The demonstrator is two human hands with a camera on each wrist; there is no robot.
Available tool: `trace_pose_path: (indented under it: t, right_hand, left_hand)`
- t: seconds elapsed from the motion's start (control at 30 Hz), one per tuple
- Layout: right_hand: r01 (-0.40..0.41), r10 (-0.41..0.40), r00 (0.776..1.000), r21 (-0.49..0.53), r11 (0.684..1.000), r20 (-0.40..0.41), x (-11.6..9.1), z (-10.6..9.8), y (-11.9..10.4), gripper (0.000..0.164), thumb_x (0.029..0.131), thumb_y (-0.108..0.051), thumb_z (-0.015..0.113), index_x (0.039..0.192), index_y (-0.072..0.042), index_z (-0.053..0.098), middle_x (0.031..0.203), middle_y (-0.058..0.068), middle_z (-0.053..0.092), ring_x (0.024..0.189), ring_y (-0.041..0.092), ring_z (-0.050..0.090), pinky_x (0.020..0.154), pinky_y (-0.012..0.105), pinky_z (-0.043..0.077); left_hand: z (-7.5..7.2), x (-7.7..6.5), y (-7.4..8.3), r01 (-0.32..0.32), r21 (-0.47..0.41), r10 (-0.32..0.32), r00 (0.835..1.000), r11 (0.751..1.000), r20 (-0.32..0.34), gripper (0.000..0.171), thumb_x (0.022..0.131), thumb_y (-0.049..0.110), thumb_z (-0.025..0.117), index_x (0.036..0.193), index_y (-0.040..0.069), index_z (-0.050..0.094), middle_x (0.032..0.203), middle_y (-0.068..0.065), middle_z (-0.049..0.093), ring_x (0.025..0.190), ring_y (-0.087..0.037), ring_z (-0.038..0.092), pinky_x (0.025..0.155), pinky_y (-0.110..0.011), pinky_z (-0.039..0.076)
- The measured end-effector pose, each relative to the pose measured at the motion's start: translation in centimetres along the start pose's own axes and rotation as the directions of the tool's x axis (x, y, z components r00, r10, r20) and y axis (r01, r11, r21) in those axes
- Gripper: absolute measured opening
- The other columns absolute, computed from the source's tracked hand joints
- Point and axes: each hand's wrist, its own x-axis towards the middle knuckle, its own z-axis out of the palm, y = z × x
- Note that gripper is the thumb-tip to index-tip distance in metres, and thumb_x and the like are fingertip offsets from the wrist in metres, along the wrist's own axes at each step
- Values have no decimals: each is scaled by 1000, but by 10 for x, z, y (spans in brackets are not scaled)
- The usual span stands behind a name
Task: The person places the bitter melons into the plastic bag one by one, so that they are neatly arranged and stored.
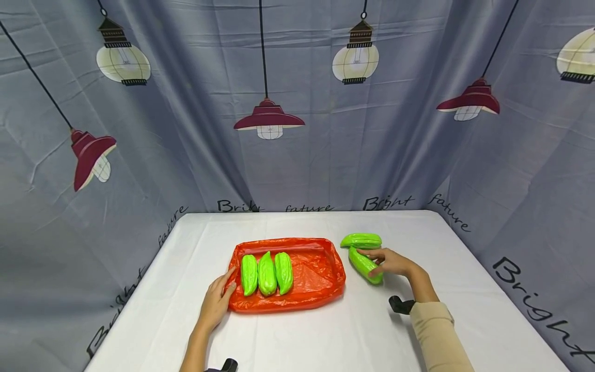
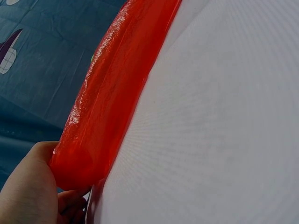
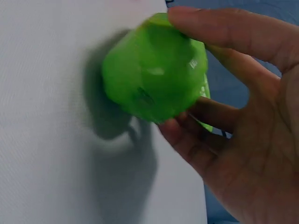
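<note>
My left hand (image 1: pixel 215 302) holds the left side of a red tray (image 1: pixel 321 274) that looks wrapped in shiny plastic. In the left wrist view, several of its fingers (image 2: pixel 72 203) are curled low beside the tray's corner. Three bright green ridged bitter melons (image 1: pixel 267 274) lie side by side inside, toward the tray's left. To the right of the tray, my right hand (image 1: pixel 395 262) grips another bitter melon (image 3: pixel 149 70) between thumb and fingers. This one slants, its near end facing the right wrist camera. Just behind it, a further bitter melon (image 1: pixel 361 240) lies on the table.
A white cloth covers the table (image 1: pixel 297 341). Grey-blue curtains (image 1: pixel 297 165) printed with lamps and lettering stand behind it and at both sides. A black wrist mount (image 1: pixel 401 305) sits at my right wrist, another (image 1: pixel 230 365) near the left.
</note>
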Motion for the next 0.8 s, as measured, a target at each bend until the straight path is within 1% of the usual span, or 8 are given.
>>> trace_pose_path:
  t: [0.1,0.2,0.33,0.47,0.63,0.8]
  right_hand:
    - [12,-13,999,33,999,37,-1,1,-3,73,74,-20,74,139,-12,43,130,22,49,107,34,50,85,46,44]
    - [8,-11,999,66,998,41,-1,4,-6,74,73,-17,76,139,-10,43,134,20,46,112,36,47,88,48,43]
    - [7,-8,1000,59,998,16,-1,10,-9,74,72,-17,78,137,-9,45,135,18,45,109,34,49,85,44,44]
    - [-4,6,1000,48,999,-28,0,17,-10,74,70,-20,80,136,-11,47,129,18,49,101,31,51,81,40,45]
    - [-5,12,996,76,997,-86,-1,28,-7,75,68,-23,82,134,-14,48,123,15,50,95,27,51,79,39,44]
    - [2,11,993,109,994,-117,-3,37,-8,77,67,-21,83,134,-17,46,121,16,49,93,28,50,74,38,45]
  left_hand:
    - [0,0,0,-7,-4,7,1000,1000,-3,43,96,24,50,137,14,46,127,-20,50,118,-40,41,96,-59,30]
    - [0,0,0,-16,-7,16,1000,1000,-6,42,95,23,51,136,13,47,127,-19,50,118,-40,41,96,-59,30]
    - [0,1,-1,-15,-13,15,1000,1000,-4,42,95,22,51,137,13,47,127,-19,50,118,-39,41,96,-58,30]
    - [1,1,-2,-3,-10,3,1000,1000,1,43,95,22,51,137,14,46,128,-19,49,119,-39,40,97,-59,29]
    - [0,1,-3,3,-8,-3,1000,1000,4,43,95,23,51,137,15,46,128,-19,49,120,-39,40,97,-58,29]
    - [0,1,-2,6,-7,-6,1000,1000,8,43,96,24,51,137,15,46,128,-19,49,120,-39,40,97,-59,29]
